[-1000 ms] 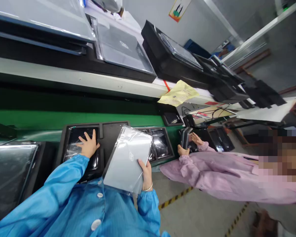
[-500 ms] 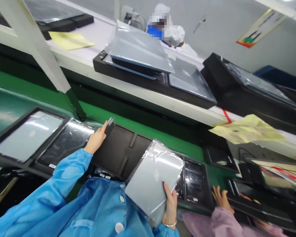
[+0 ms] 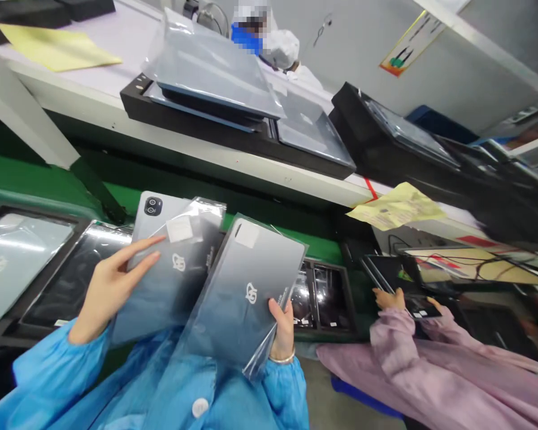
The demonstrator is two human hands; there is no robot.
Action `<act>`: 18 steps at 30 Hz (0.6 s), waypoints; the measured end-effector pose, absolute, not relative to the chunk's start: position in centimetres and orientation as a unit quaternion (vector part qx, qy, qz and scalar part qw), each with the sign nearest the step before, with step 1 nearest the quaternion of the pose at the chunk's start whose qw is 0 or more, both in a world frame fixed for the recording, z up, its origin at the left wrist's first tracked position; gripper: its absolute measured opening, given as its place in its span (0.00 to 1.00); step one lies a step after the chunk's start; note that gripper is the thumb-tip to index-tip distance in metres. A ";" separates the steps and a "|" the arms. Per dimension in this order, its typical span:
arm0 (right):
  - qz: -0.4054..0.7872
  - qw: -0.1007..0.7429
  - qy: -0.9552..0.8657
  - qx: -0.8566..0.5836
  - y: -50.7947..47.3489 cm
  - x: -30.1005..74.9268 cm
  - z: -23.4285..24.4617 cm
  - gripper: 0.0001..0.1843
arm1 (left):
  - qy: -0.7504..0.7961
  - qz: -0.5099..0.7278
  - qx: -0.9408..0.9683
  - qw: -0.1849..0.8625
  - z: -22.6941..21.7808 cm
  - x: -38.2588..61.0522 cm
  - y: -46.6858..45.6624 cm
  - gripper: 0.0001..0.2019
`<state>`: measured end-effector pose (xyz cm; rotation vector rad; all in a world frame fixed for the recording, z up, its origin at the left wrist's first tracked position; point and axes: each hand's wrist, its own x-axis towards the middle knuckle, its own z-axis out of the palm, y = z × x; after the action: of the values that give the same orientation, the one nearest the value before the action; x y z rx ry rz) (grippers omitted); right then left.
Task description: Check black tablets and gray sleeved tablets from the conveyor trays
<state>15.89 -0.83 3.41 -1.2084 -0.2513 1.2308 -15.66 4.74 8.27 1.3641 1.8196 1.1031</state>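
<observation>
My left hand [image 3: 116, 280] is closed on a blue-grey tablet [image 3: 161, 292] with a dual camera at its top corner. A clear plastic sleeve lies over part of this tablet's upper right, with a white label [image 3: 180, 229] there. In my right hand [image 3: 283, 325] is a second blue-grey tablet [image 3: 246, 269] in a clear plastic sleeve, thumb on its back. This one also has a white label [image 3: 247, 234] near its top. The two tablets are tilted side by side above the black tray, their backs towards me.
Black trays with bagged tablets line the green bench: a silver one [image 3: 22, 263] and a dark one [image 3: 78, 275] at left, more [image 3: 330, 295] at right. A shelf holds a tray of bagged tablets [image 3: 219, 77] and yellow papers [image 3: 394, 206]. A co-worker's pink sleeves [image 3: 392, 340] are at right.
My left hand has lifted a tablet from the tray beside the one in my right hand. The right-hand tablet has turned more upright. The view has shifted right. The co-worker now holds a dark device.
</observation>
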 end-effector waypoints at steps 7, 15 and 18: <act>0.498 0.658 -0.129 -0.550 -4.1 17.7 3.4 0.32 | 0.621 0.509 0.509 0.308 11.5 -10.3 0.8 0.18; 0.465 0.675 -0.111 -0.562 -6.7 17.8 4.6 0.28 | 0.554 0.510 0.558 0.348 11.8 -8.7 0.0 0.13; 0.464 0.671 -0.094 -0.571 -6.8 17.5 5.0 0.27 | 0.540 0.505 0.574 0.353 11.9 -8.4 -0.1 0.13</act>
<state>17.46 -6.76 5.00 -1.2868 -0.2128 1.0458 -8.39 -0.14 11.92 1.4845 1.3961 1.3057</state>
